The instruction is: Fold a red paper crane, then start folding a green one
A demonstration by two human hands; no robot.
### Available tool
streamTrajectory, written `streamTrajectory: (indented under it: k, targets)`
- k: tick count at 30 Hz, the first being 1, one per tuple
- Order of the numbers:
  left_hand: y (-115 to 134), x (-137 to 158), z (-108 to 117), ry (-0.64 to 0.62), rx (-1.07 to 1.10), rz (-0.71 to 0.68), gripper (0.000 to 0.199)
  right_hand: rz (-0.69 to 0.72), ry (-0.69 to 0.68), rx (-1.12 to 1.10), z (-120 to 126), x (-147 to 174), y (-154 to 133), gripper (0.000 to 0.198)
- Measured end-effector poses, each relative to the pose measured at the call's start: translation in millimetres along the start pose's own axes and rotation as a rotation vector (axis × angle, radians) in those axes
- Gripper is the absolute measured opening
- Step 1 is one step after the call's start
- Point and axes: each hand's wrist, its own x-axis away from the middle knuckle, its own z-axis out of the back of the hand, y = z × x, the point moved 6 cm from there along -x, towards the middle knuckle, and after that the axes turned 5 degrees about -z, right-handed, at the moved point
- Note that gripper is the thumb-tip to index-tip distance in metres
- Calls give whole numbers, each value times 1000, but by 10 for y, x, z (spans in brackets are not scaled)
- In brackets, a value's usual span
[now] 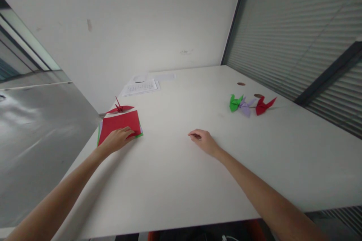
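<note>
Pressing the near right corner of a red paper sheet [121, 119], the left hand [118, 138] lies at the left of the table [169, 180].
The sheet tops a stack with green paper [139, 135] showing at its edges; it looks longer from side to side, though the slanted view cannot settle its true long axis, and its far edge slopes away toward the right. The left fingers bunch close together; whether they pinch the corner, I cannot tell. The right hand [204, 141] rests mid-table, fingers curled narrow, tips together, pointing left. Just beyond the stack, a folded red crane [120, 109] spreads its wings left to right. Green [234, 103], lavender [246, 108] and red cranes [262, 107] stand farther right.
</note>
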Motion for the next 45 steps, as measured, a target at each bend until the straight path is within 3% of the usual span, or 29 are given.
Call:
streamTrajectory:
  k: [4, 8, 14, 19, 24, 30, 40, 45]
  targets:
    - [-17, -15, 13, -2, 14, -15, 29, 68, -233, 168, -345, -176, -344, 19]
    - [-18, -18, 28, 6, -3, -21, 30, 123, -335, 298, -789, -427, -717, 20]
    - [-46, -17, 1, 73, 28, -49, 28, 375, -352, 511, -1453, -685, -1087, 24]
    - [-18, -53, -26, 74, -45, -129, 24, 532, -285, 745, -1728, -777, -1247, 24]
    - [-7, -66, -65, 14, -114, -143, 28, 670, -302, 846, -1824, -806, -1345, 17]
    - [17, -29, -32, 30, -95, -82, 27, 720, -292, 854, -1854, -820, -1355, 24]
    - [170, -9, -29, -22, -225, -180, 31, 651, -211, 786, -1699, -744, -1362, 26]
    - [228, -44, -20, -31, -221, -184, 36, 644, -240, 794, -1606, -684, -1282, 29]
